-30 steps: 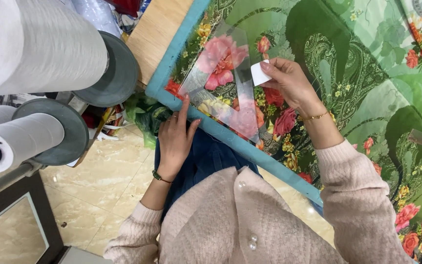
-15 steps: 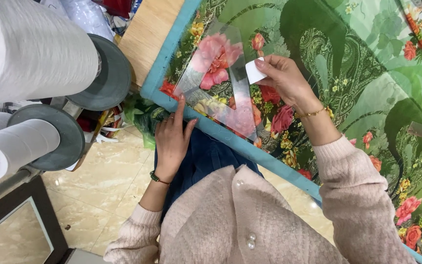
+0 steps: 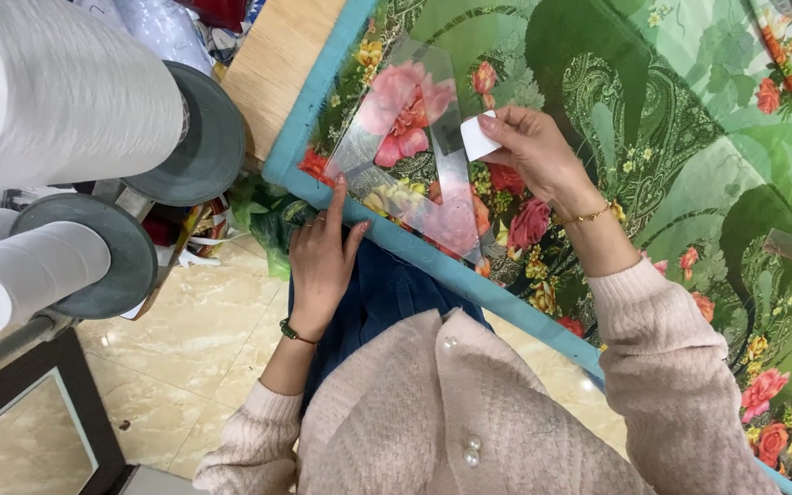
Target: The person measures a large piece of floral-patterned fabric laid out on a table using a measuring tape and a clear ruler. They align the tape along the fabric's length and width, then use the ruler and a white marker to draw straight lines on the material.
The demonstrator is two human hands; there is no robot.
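The left hand (image 3: 323,252) lies flat, fingers apart, pressing a clear ruler (image 3: 414,156) onto flowery cloth (image 3: 671,137). At 3 o'clock, the right hand (image 3: 533,151) pinches white chalk (image 3: 478,137); no line shows.

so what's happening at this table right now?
A person in a pink knit cardigan is working on a green floral fabric with a blue border, spread over a table. The left hand rests at the fabric's near edge, fingers on the corner of a clear triangular ruler lying flat on the print. The right hand pinches a small white chalk-like piece against the ruler's right edge. Large white thread cones stand to the left.
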